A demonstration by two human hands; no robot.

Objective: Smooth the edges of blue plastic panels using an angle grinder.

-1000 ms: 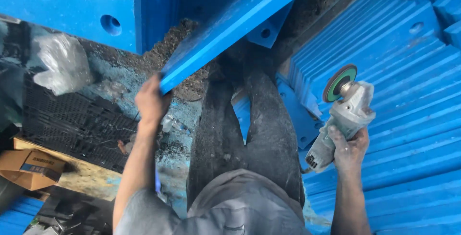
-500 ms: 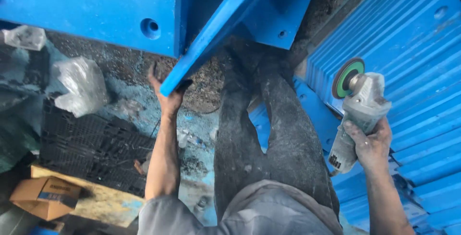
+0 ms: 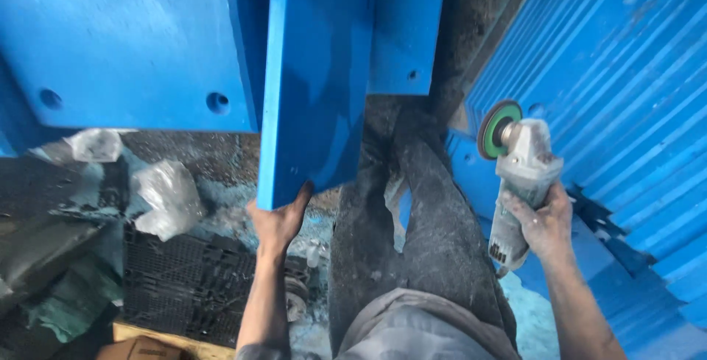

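My left hand (image 3: 278, 220) grips the near bottom corner of a thick blue plastic slab (image 3: 313, 73), which stands on edge and runs away from me. My right hand (image 3: 546, 220) holds a grey angle grinder (image 3: 519, 180) by its body, its green disc (image 3: 499, 129) pointing up and away, clear of the slab. My legs in dusty dark trousers (image 3: 423, 257) stand between the two hands.
A large blue plate with round holes (image 3: 125, 43) lies at the upper left. Stacked blue slabs (image 3: 626, 87) fill the right side. A black plastic crate (image 3: 184, 294), crumpled plastic bags (image 3: 166, 194) and a cardboard box (image 3: 140, 349) sit on the dusty floor at the left.
The slab has swung from a diagonal to nearly straight ahead, my left hand still on its near corner. The grinder stays in my right hand, held at much the same height.
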